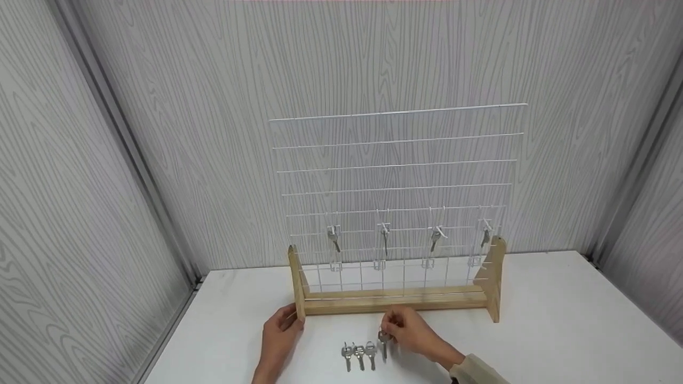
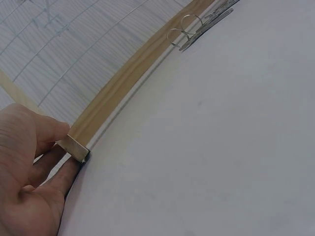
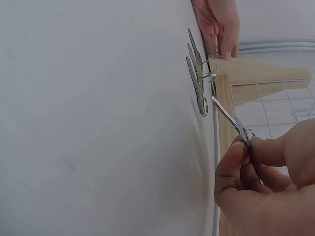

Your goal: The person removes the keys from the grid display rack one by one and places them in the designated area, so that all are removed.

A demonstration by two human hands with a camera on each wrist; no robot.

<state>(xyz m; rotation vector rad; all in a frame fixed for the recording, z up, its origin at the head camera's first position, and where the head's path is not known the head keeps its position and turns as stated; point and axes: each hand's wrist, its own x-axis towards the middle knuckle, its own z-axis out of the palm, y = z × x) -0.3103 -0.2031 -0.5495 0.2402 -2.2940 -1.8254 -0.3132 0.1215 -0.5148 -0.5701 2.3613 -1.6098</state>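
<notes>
My right hand (image 1: 408, 332) pinches a silver key (image 1: 384, 344) by its head and small ring, blade pointing down in the head view. The right wrist view shows this key (image 3: 230, 118) between thumb and fingers, lifted off the table. Three more ringed keys (image 1: 359, 356) lie in a row on the table to its left. My left hand (image 1: 280, 338) grips the front foot of the wooden stand's left side (image 1: 297, 288), thumb on one face and fingers on the other in the left wrist view. The stand holds a white wire grid (image 1: 397, 165) upright.
Several hooks are fixed across the lower grid, with a key hanging on each, such as the leftmost hanging key (image 1: 334, 238) and the rightmost hanging key (image 1: 486, 235). The white table (image 1: 544, 320) reaches back to a wood-patterned grey wall (image 1: 213, 133).
</notes>
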